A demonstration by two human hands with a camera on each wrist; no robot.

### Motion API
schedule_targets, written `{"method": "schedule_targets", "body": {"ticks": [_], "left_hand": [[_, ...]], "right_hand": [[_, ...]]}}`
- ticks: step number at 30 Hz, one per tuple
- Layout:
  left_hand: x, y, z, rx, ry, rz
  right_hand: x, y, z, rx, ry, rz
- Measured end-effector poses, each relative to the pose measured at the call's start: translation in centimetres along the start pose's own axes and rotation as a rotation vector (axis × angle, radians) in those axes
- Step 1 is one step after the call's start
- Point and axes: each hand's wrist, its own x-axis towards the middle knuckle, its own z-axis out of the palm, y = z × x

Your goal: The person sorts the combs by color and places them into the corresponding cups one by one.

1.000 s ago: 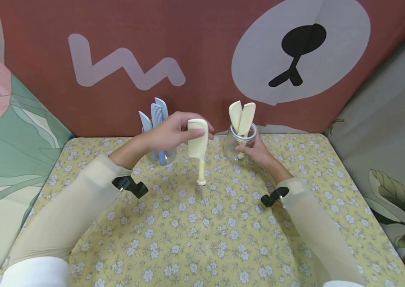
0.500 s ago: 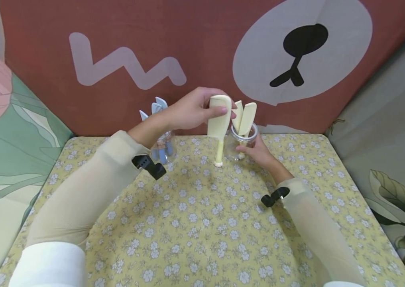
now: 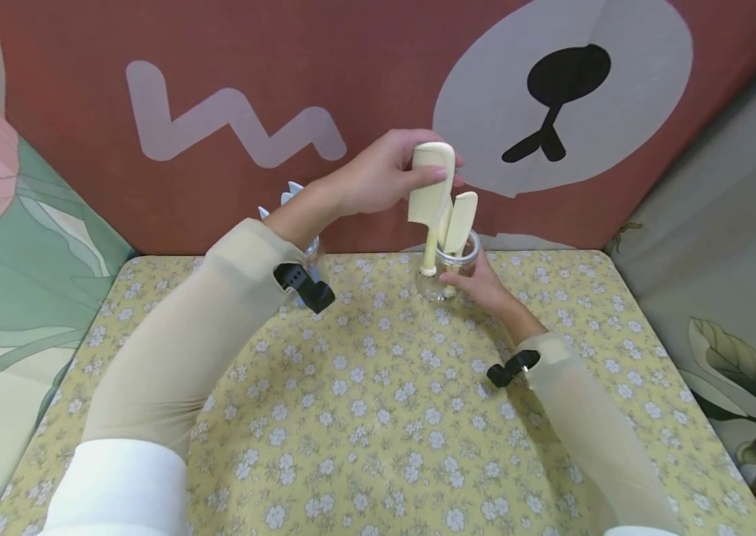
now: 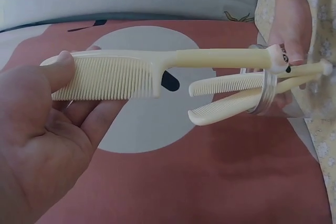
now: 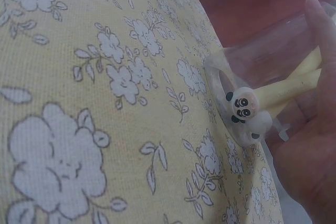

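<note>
My left hand point(image 3: 391, 173) pinches a cream comb point(image 4: 105, 74) by its toothed end, thumb on one face. The comb's handle points down and ends in a small panda-face tip point(image 4: 278, 59), beside the mouth of a clear jar point(image 3: 430, 286) in the head view. Round the jar's right side, my right hand point(image 3: 481, 283) holds it on the table. Two more cream combs point(image 3: 462, 219) stand in the jar, teeth ends up; the right wrist view shows their panda-tipped handles point(image 5: 244, 106) at the bottom. The left hand's comb partly hides one of them in the head view.
Behind my left forearm stands another clear jar point(image 3: 313, 257) with several blue combs point(image 3: 294, 187), mostly hidden. A yellow flowered cloth point(image 3: 364, 417) covers the table. A red-brown fabric backdrop point(image 3: 231, 201) rises right behind both jars.
My left hand has carried the cream comb right and up, from between the jars to above the right jar's mouth. The right hand and its jar have stayed in place.
</note>
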Motion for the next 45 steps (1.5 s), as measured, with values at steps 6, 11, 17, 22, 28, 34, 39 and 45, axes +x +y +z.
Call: {"method": "schedule_targets", "body": {"ticks": [6,11,17,22,28,34,39,45], "left_hand": [[1.2,0.3,0.2,-0.006,0.05,0.083],[2.1,0.2,0.4,-0.003,0.088,0.102],[3.5,-0.5,1.0,-0.049,0.126,0.101],[4.5,-1.1,1.8,-0.048,0.141,0.103],[5.1,-2.4,2.6,0.001,0.143,0.072],[5.4,-3.5,3.1,0.021,0.138,0.011],[5.6,-4.3,3.7,0.025,0.123,-0.018],[5.6,-5.3,4.5,0.104,0.102,-0.084]], "right_hand": [[0.1,-0.2,-0.4,-0.002,-0.014,-0.008],[0.3,-0.1,-0.5,0.008,-0.002,0.037],[0.2,0.1,-0.4,-0.01,0.012,0.039],[0.0,0.1,-0.4,-0.009,0.004,-0.007],[0.2,0.2,-0.3,0.004,-0.017,-0.035],[0.1,0.0,-0.2,-0.012,-0.011,-0.031],[0.0,-0.3,-0.2,-0.027,-0.016,-0.014],[-0.1,-0.3,-0.3,-0.037,-0.018,0.013]]}}
